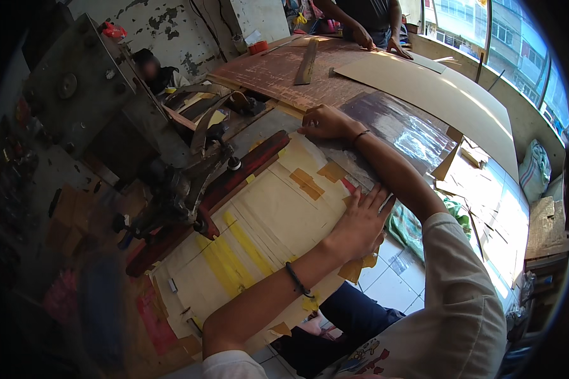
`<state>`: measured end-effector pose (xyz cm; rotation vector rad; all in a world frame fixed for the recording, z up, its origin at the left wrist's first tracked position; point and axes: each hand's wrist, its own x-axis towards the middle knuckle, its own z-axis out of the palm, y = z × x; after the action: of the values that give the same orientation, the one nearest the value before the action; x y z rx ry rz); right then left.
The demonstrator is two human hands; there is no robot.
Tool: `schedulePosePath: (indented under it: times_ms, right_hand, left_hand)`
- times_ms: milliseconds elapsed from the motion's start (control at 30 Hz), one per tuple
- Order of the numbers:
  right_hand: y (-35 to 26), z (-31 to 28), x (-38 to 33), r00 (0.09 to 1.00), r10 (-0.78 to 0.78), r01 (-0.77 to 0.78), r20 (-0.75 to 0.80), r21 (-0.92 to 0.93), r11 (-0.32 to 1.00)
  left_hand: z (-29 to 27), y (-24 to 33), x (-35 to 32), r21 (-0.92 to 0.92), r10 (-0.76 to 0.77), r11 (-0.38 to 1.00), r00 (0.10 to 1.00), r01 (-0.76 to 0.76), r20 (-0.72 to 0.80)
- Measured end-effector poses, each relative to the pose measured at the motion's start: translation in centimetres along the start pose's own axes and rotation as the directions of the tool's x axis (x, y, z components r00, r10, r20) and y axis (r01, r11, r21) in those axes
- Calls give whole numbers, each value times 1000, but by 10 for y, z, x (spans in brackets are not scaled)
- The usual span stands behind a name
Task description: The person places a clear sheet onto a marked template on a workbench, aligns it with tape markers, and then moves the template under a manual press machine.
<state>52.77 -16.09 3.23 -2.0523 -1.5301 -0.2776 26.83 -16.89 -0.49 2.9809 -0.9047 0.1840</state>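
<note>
A person's left hand (360,224) is resting open, fingers slightly spread, on the right edge of one cream sheet (275,189), which is lying alongside a dark red bar (253,159). The right hand (325,121) is curling at the sheet's far corner — its grip cannot be told. Two yellow bands (224,268) are crossing the sheet — and two dark wristbands (291,271) are circling the wrists.

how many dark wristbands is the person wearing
2: one band on the arm, back from the left hand; a thinner band behind the right hand. No others show.
</note>
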Motion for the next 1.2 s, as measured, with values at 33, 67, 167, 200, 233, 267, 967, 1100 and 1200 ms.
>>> schedulePosePath:
  times_ms: [33, 67, 167, 200, 233, 267, 967, 1100, 1200]
  right_hand:
    - [0, 0, 1, 1000, -5, 5, 2, 2, 1000]
    - [1, 0, 0, 1000, -5, 5, 3, 2, 1000]
    - [0, 1, 1, 1000, -2, 2, 6, 13, 1000]
    - [1, 0, 1, 1000, 0, 0, 7, 9, 1000]
    - [2, 0, 1, 1000, 2, -2, 8, 4, 1000]
    - [2, 0, 0, 1000, 1, -1, 10, 3, 1000]
    - [2, -1, -1, 1000, 3, -3, 14, -5, 1000]
    - [-4, -3, -2, 1000, 10, -10, 9, 22, 1000]
    - [-4, -3, -2, 1000, 14, -14, 7, 14, 1000]
  left_hand:
    - [0, 0, 0, 0, 0, 1000, 1000, 0, 0]
    - [-1, 0, 0, 3, 5, 1000, 1000, -5, -4]
    - [-3, 0, -1, 10, 6, 1000, 1000, -6, -8]
    - [-3, 0, -1, 14, 12, 1000, 1000, -12, -10]
    - [-3, 0, 0, 13, 11, 1000, 1000, -11, -12]
    - [-3, 0, 0, 7, 15, 1000, 1000, -15, -15]
    - [0, 0, 0, 10, 9, 1000, 1000, -9, -4]
    - [-1, 0, 0, 4, 3, 1000, 1000, -3, -3]
    - [-1, 0, 0, 6, 3, 1000, 1000, -3, -5]
